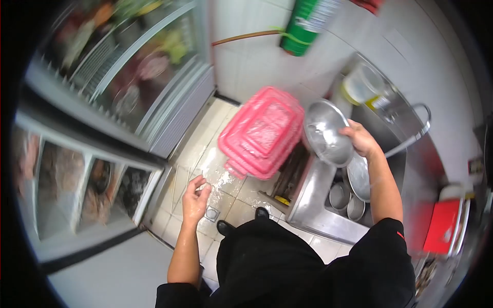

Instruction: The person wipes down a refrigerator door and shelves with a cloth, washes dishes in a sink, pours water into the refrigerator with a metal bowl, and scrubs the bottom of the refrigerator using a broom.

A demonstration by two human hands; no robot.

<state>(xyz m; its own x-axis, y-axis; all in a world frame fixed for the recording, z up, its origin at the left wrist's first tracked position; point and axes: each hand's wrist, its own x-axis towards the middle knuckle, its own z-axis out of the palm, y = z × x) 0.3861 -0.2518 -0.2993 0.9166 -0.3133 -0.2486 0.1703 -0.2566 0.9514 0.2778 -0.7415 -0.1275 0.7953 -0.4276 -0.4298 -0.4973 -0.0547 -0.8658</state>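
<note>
My right hand (pixel 361 138) grips the rim of a shiny metal bowl (pixel 324 132), tilted on its side above the left edge of the sink. My left hand (pixel 196 201) hangs over the floor with loosely bent fingers and nothing in them. Just beyond it, a pink plastic basket (pixel 264 134) has a shiny, wet-looking or film-like surface. In the steel sink (pixel 314 197) lie a metal pan (pixel 359 177), partly hidden by my right forearm, and small metal cups (pixel 339 196).
Glass-door fridges (pixel 149 72) stand on the left, with food inside. The tiled floor (pixel 241 197) shines with water. A curved faucet (pixel 418 134) and a clear plastic tub (pixel 363 82) are at the sink's back. A red board (pixel 442 226) stands at right.
</note>
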